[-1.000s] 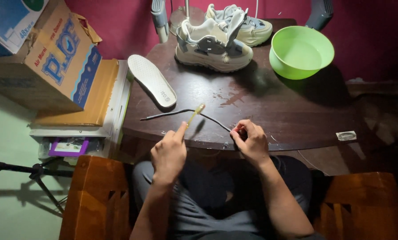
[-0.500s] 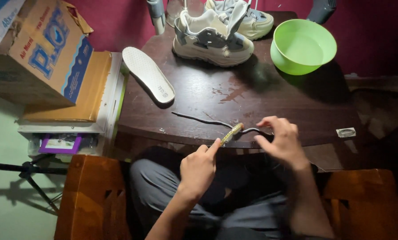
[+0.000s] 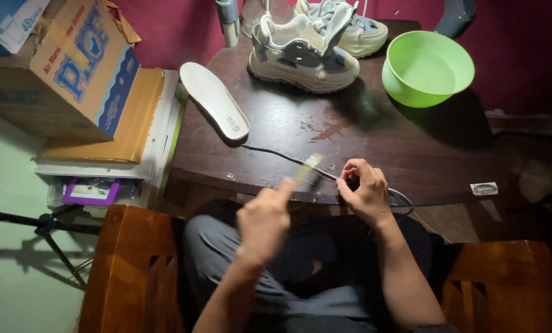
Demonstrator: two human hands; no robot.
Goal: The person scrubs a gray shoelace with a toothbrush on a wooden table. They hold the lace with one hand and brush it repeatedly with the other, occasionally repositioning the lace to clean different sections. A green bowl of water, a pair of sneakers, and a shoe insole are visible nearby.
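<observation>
Table [image 3: 411, 160] of dark wood carries shoes [image 3: 307, 52], partly cut off at the top edge, a green bowl [image 3: 427, 68] and an insole [image 3: 214, 98]. Left hand [image 3: 263, 222] is closed on a blurred brush [image 3: 305, 169]. Right hand [image 3: 365, 191] pinches a dark lace [image 3: 276, 154] on the table's near edge; its far end is hidden under the insole.

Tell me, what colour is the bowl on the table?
The bowl is light green, plain inside and out; the head view shows it, at the table's far right.

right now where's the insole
In the head view, the white insole lies on the dark table's left edge, between the cardboard box and the sneakers.
</observation>
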